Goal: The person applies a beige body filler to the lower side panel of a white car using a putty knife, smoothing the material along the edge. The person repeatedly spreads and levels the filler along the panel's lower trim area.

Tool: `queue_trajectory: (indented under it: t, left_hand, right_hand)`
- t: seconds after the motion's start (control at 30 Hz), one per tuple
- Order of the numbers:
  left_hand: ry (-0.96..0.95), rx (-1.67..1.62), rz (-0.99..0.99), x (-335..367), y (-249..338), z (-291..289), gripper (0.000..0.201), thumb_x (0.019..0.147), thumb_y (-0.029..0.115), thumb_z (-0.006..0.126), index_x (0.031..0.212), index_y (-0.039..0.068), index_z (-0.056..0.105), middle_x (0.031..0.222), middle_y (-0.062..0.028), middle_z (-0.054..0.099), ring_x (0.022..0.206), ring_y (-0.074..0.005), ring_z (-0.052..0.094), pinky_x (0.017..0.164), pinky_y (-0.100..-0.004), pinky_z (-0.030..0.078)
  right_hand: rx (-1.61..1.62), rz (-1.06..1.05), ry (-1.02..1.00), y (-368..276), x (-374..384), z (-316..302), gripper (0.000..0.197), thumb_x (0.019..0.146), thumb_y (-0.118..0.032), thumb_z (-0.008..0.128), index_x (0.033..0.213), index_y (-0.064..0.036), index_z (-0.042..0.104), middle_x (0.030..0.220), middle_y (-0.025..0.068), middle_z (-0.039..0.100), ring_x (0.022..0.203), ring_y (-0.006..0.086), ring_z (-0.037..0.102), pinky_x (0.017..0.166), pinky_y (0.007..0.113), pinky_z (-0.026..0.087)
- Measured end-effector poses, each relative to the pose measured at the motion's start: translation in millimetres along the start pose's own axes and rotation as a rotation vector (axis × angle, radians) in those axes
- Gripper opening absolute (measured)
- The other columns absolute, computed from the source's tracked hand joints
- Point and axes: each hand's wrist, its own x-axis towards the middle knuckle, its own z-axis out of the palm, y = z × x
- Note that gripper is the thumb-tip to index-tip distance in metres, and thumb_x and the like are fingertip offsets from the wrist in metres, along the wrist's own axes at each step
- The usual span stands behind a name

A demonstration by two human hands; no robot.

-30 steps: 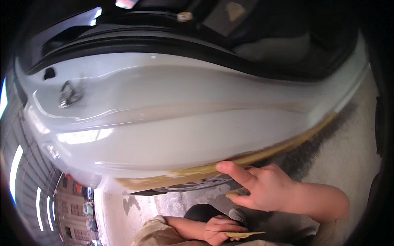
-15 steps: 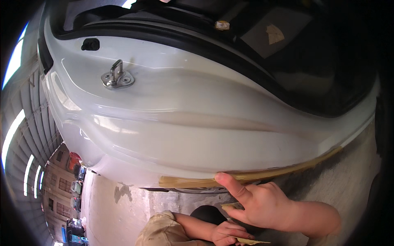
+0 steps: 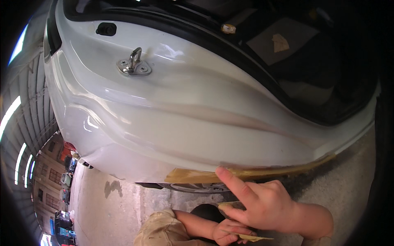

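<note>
A strip of yellow-brown masking tape [image 3: 191, 176] runs along the lower edge of the white car body panel [image 3: 197, 137], above a wheel [image 3: 199, 187]. The outstretched index finger of my right hand [image 3: 266, 205] rests its tip on the tape's upper border. Between that hand's thumb and curled fingers is a thin yellow piece [image 3: 230, 203], largely hidden. Lower and to the left, close by, my left hand [image 3: 230, 231] has its fingers closed on a thin yellow sheet [image 3: 255, 238]. Whether these yellow pieces are paper or sandpaper, I cannot tell.
A metal striker loop [image 3: 134, 65] sticks up from the panel, near a black rubber plug [image 3: 106, 29]. Black seal [image 3: 262, 67] borders the dark car interior, where a torn beige scrap [image 3: 280, 43] lies. Concrete floor [image 3: 98, 205] lies below; parked vehicles stand far left.
The view has shifted and tilted slightly, so the striker sits further right and higher. My right fingertip stays on the tape at nearly the same spot. My left hand keeps its yellow sheet.
</note>
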Motion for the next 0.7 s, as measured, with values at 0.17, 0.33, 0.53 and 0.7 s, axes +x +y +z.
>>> queue_trajectory:
  t: [0.17,0.33,0.53,0.7]
  left_hand:
    - [-0.125,0.064,-0.172,10.1,11.6,-10.5,0.047,0.107,0.021,0.038,0.115,-0.013,0.070,0.085,-0.0177,0.073,0.068,-0.0253,0.073,0.063,-0.0341,0.061]
    - [-0.067,-0.027,-0.199,16.0,12.7,-6.6,0.057,0.109,0.041,0.045,0.112,-0.012,0.065,0.089,-0.0167,0.072,0.067,-0.0236,0.069,0.059,-0.0324,0.056]
    - [0.003,-0.612,-0.424,14.7,5.1,6.7,0.058,0.112,0.038,0.042,0.149,-0.006,0.040,0.094,-0.0141,0.065,0.066,-0.0138,0.054,0.062,-0.0268,0.046]
    - [-0.107,-0.687,-0.466,22.9,-0.2,11.3,0.058,0.113,0.039,0.037,0.149,-0.005,0.040,0.093,-0.0137,0.066,0.065,-0.0122,0.056,0.059,-0.0244,0.045]
  right_hand:
    - [0.031,0.093,0.110,11.5,-15.6,-12.8,0.087,0.066,-0.023,0.096,0.140,0.0031,0.057,0.061,0.0001,0.061,0.046,0.0113,0.059,0.044,0.026,0.047]
    - [0.112,0.190,0.123,29.5,-55.7,-53.0,0.084,0.066,-0.020,0.096,0.137,0.0068,0.059,0.081,0.0059,0.074,0.054,0.0100,0.064,0.046,0.023,0.050]
    - [0.446,0.089,-0.148,41.0,-99.1,-78.8,0.079,0.070,-0.018,0.093,0.142,-0.0087,0.063,0.075,0.0030,0.070,0.058,0.0225,0.067,0.052,0.030,0.053]
    - [0.594,0.072,-0.205,40.1,-114.8,-63.3,0.083,0.074,-0.017,0.090,0.150,-0.0117,0.056,0.088,0.0048,0.076,0.064,0.0243,0.071,0.055,0.029,0.055]
